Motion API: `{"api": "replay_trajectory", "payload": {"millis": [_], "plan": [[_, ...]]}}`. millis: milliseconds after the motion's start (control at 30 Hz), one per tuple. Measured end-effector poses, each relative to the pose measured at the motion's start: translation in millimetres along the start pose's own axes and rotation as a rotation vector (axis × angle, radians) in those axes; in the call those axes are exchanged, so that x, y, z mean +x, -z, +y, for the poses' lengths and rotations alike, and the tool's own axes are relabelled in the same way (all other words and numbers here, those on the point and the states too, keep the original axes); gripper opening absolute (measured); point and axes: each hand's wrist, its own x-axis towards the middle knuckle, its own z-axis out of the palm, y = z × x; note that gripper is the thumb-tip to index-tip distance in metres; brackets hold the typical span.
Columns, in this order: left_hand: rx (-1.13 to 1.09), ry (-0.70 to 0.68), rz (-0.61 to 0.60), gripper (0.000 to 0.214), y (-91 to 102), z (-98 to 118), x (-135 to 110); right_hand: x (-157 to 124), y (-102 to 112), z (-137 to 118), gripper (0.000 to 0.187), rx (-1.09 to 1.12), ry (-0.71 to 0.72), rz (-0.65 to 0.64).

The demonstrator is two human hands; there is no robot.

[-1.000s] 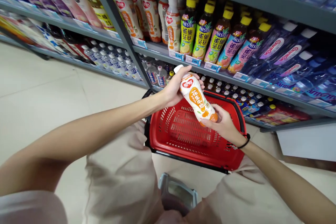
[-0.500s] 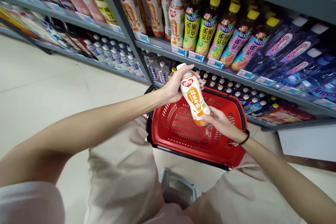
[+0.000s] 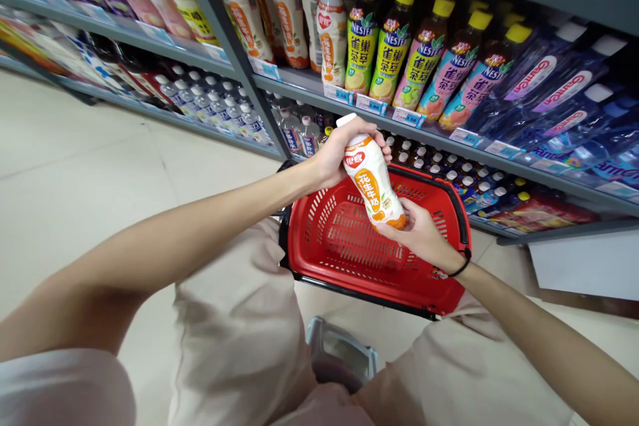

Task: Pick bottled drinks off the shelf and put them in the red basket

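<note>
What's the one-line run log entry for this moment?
left hand: gripping milk bottle near cap | right hand: cupping its base | bottle: tilted over red basket | behind: drink shelves

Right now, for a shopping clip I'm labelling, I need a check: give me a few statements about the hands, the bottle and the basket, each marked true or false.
1. The left hand and right hand both hold the white and orange bottle above the red basket. True.
2. Several bottles lie in the red basket. False: only its bare mesh floor shows.
3. The left hand grips the bottle near its cap, and the right hand grips its base. True.
4. The yellow-capped tea bottles stand on the floor. False: they stand on a shelf above the basket.
</note>
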Motion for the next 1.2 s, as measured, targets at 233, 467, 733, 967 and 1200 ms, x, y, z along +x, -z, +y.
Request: {"api": "replay_trajectory", "payload": {"millis": [233, 467, 733, 967, 1200], "plan": [[0.042, 0.035, -0.006, 0.028, 3.9, 1, -1, -1, 7, 8, 0.056, -0.052, 0.039, 0.052], [0.086, 0.010, 0.002, 0.028, 10.1, -3, -1, 5, 13, 8, 0.064, -0.168, 0.087, 0.197], [0.072, 0.031, 0.010, 0.034, 8.6, -4, -3, 5, 16, 7, 0.069, -0.253, 0.140, 0.291], [0.047, 0.057, -0.062, 0.031, 4.2, -2, -8, -3, 13, 0, 0.065, -0.331, 0.133, 0.283], [0.079, 0.049, -0.010, 0.029, 3.5, -1, -7, -10, 5, 5, 0.056, 0.062, 0.009, -0.106]]}}
